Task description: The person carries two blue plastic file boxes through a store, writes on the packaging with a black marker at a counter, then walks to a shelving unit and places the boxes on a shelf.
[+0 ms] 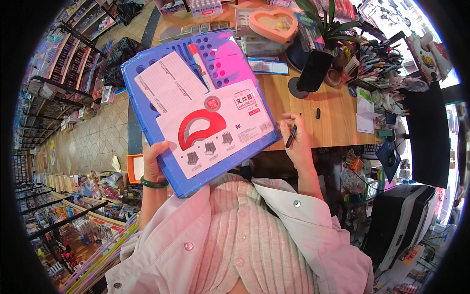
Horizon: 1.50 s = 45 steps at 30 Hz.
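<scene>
A blue plastic magazine file pack (172,185), wrapped in clear film, is held up tilted in front of me. My left hand (155,158) grips its lower left edge, thumb on the front. Under the film show a printed paper insert (220,128) with a red handle picture, a white label sheet (170,82) and a red-capped marker (202,68). A handwritten number is on the insert. Beside the pack's right edge, my right hand (296,137) holds a black pen (291,136). A small black pen cap (318,113) lies on the wooden table to the right.
The wooden table (330,128) carries a smartphone on a stand (315,71), a heart-shaped box (273,25) and crowded pens (378,66). A black monitor (427,136) and a printer (398,224) stand right. Stocked shelves (69,55) and a black plastic bag (121,60) are left.
</scene>
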Each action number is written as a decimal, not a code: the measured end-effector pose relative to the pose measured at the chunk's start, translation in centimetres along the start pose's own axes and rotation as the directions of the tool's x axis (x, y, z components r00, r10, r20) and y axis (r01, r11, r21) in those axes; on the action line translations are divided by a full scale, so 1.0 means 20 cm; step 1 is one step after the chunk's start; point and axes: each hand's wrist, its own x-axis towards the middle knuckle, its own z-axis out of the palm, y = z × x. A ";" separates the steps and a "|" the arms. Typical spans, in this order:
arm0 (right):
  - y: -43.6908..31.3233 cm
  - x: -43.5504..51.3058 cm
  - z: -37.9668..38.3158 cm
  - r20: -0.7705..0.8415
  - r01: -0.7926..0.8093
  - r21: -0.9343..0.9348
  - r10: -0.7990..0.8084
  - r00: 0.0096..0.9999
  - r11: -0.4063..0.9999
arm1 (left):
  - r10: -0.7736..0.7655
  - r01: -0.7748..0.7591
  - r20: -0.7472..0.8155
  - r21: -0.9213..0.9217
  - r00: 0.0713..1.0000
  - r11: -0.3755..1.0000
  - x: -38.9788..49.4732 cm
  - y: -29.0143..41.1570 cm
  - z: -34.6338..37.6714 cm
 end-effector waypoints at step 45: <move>-0.55 0.14 -0.06 -0.147 0.127 0.718 -0.030 0.989 0.685 | 0.325 -0.215 0.177 -0.458 0.929 0.862 -0.07 0.09 -0.13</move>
